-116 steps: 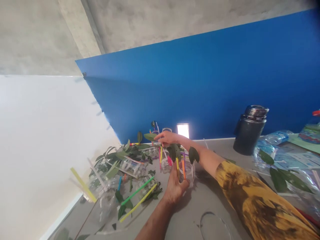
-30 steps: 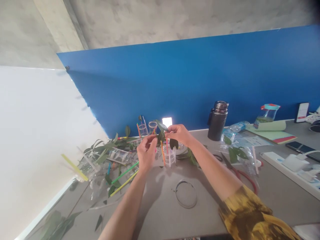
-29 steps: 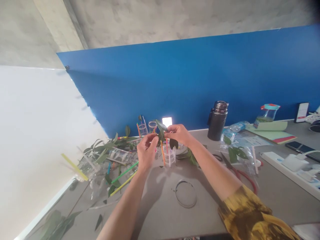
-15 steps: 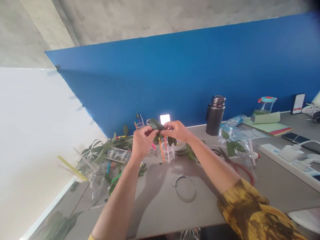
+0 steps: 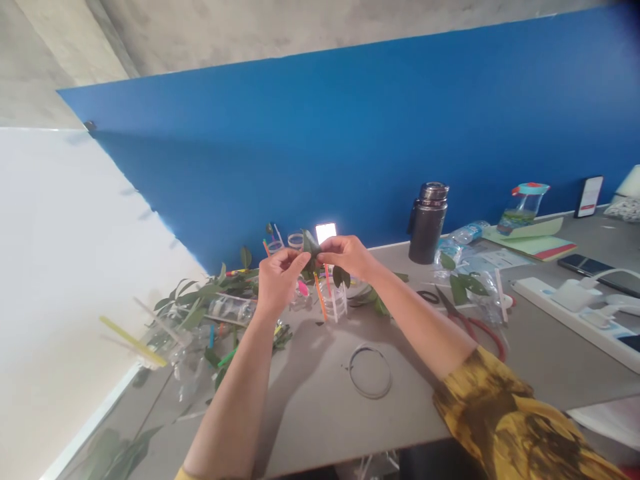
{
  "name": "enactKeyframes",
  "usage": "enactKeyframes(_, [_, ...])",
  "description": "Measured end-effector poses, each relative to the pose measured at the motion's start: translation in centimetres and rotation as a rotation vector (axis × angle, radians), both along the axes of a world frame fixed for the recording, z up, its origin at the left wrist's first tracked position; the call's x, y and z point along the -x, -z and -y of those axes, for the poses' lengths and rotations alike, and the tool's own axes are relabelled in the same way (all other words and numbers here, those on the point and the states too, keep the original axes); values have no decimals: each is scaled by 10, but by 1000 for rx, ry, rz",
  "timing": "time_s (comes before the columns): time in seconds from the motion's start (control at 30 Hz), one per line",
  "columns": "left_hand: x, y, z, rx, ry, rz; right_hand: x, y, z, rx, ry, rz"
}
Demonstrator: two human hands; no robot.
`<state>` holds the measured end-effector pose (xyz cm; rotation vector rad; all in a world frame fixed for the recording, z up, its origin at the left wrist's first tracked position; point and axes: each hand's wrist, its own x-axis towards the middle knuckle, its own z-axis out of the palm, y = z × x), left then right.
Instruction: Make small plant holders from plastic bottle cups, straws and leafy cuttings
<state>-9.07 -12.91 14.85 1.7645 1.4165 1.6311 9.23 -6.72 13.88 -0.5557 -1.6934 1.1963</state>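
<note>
Over grey tabletop (image 5: pixel 310 417), both hands raised at work. Left hand (image 5: pixel 277 283) curled, fingers pinching glossy dark green leaf (image 5: pixel 311 245); right hand (image 5: pixel 350 257) half closed, fingertips on same leaf from other side. Leaf held just above clear plastic cup (image 5: pixel 334 305) bristling with orange and white drinking straws. Loose green leafy sprigs (image 5: pixel 225 283) and clear plastic bottle (image 5: pixel 231 309) lay left; red-handled steel scissors (image 5: pixel 470 325) lay right; thin wire ring (image 5: pixel 369 371) in front.
</note>
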Motion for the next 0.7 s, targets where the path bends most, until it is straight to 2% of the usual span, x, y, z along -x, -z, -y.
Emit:
enactKeyframes(0.1, [5, 11, -1, -15, -1, 73, 4, 0, 2, 51, 4, -14])
enactKeyframes(0.23, [11, 24, -2, 87, 28, 126, 5, 3, -2, 99, 54, -57])
enactKeyframes(0.4, [15, 34, -4, 223, 115, 89, 4, 5, -5, 109, 68, -84])
enactKeyframes(0.57, [13, 43, -8, 245, 178, 46, 4, 6, -5, 99, 78, -64])
enactKeyframes(0.7, [10, 48, -10, 243, 164, 37, 4, 7, -6, 104, 75, -43])
